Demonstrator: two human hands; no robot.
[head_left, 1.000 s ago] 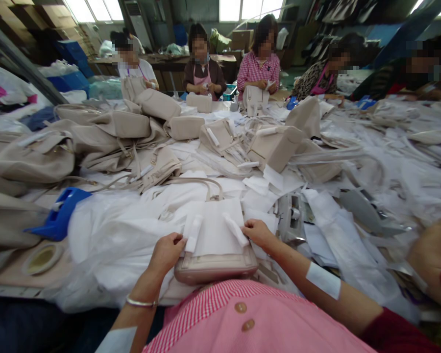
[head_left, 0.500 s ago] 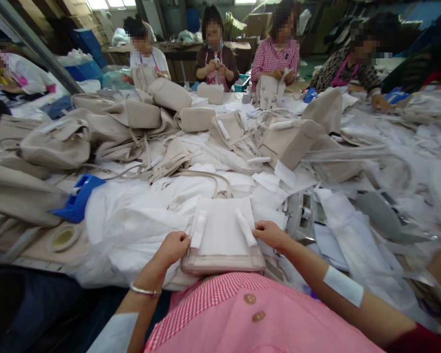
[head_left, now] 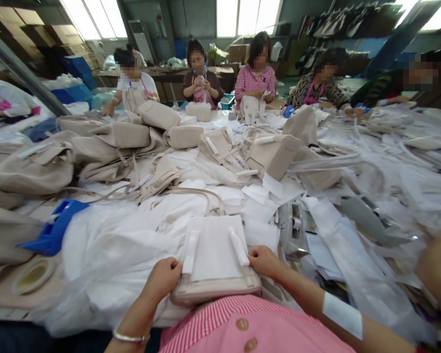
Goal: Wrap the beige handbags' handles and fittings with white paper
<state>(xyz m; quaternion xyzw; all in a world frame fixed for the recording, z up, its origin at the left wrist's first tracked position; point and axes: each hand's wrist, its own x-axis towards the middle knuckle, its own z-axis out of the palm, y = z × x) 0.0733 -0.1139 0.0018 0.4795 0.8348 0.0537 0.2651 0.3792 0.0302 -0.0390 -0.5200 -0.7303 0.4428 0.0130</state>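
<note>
A beige handbag [head_left: 213,290] lies on the table right in front of me, its base toward my body. A white paper sheet [head_left: 215,247] covers its upper face, and two strips in white wrapping, which look like its handles, lie over the sheet. With bent fingers, my left hand [head_left: 163,277] pinches the bag's left edge. My right hand [head_left: 266,261] pinches the opposite edge at about the same height. A thin strap [head_left: 202,191] runs from the bag's far end.
Beige bags [head_left: 36,166] are heaped across the far side. A blue tape dispenser [head_left: 57,226] and a tape roll [head_left: 34,276] lie left; a grey dispenser [head_left: 296,225] stands right. White wrapping [head_left: 106,260] spreads left of the bag. Several co-workers sit opposite; another person's arm [head_left: 439,264] reaches in at right.
The camera view has tilted upward, so the scene sits lower and windows show. Both hands keep their places on the bag's edges, and the bag looks unchanged.
</note>
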